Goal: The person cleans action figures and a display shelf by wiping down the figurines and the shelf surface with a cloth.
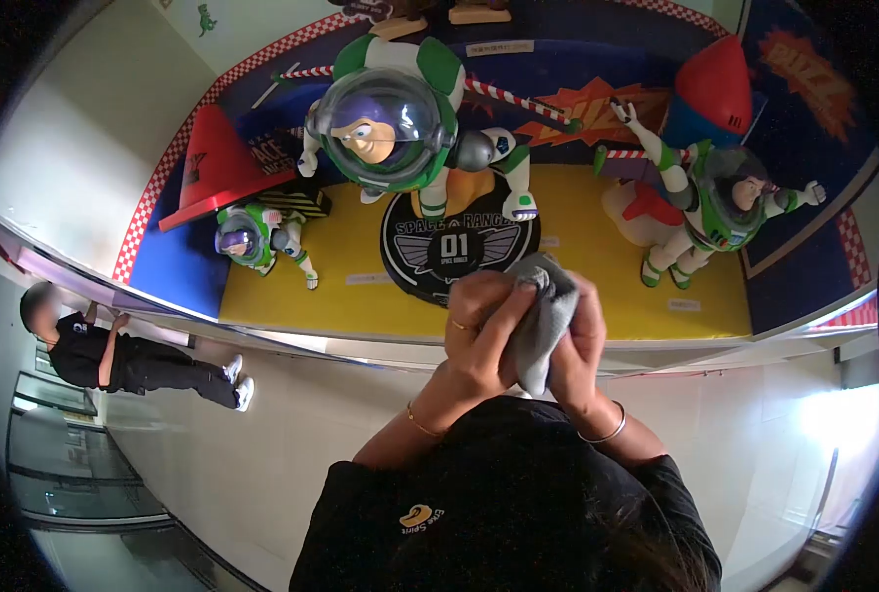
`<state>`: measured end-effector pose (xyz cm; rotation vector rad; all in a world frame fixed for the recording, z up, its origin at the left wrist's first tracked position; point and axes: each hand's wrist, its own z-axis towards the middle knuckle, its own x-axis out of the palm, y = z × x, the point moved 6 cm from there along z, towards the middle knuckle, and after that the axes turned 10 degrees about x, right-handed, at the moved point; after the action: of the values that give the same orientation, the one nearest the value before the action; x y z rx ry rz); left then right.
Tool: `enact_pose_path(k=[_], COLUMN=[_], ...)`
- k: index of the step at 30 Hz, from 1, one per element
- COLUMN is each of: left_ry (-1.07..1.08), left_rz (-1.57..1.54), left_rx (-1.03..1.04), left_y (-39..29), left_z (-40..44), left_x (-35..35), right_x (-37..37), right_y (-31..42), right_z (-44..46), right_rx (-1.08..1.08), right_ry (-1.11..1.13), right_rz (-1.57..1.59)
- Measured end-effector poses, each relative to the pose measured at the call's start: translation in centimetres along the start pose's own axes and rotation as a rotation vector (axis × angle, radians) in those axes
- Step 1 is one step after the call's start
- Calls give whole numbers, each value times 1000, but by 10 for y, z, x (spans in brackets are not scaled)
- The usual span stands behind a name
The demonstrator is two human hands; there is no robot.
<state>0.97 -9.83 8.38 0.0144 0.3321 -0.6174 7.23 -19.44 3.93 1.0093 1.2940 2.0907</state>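
A grey cloth [546, 321] is bunched up in front of my chest, held between both hands. My left hand [481, 333] has its fingers curled round the cloth's left side, with the thumb pressed on top. On the other side, my right hand [580, 340] grips the cloth with bent fingers. Both hands are at the front edge of a display with a yellow floor [341, 281]. Just beyond them lies a round black base [415, 261] marked "Space Ranger 01", with a large space ranger figure [385, 128] on it.
A smaller figure [252, 237] and a red cone-shaped piece [218, 168] stand at the left. Another figure [716, 197] is at the right, near a red and blue rocket shape [713, 94]. A person in black [114, 355] stands at the far left.
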Motion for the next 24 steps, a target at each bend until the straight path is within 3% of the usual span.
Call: enact_pose_path(k=[2, 4, 5, 7, 9, 10, 12, 18, 22, 24], left_ry=[-27, -88, -90, 33, 129, 219, 396, 534, 584, 582], left_rz=[7, -24, -26, -14, 22, 61, 137, 262, 338, 325], left_rx=[57, -35, -34, -232, -238, -246, -266, -219, -162, -132], left_y=[-2, 7, 13, 40, 53, 60, 73, 73, 71, 71], left_z=[4, 1, -2, -17, -33, -39, -51, -53, -55, -55], left_x=[-3, -11, -13, -8, 0, 5, 14, 21, 24, 26], right_x=[-9, -7, -4, 11, 38, 44, 62, 58, 33, 27], right_y=[27, 59, 69, 98, 111, 107, 89, 75, 63, 58], right_z=[2, 11, 19, 27, 44, 54, 75, 76, 85, 85], right_rx=[-292, -524, -526, -749, -877, -880, -814, -762, -414, -353], right_ry=[-79, -157, -157, -282, -314, -318, -91, -235, -234, -233], right_rz=[-206, -297, -300, -596, -909, -906, -965, -1075, -764, -665])
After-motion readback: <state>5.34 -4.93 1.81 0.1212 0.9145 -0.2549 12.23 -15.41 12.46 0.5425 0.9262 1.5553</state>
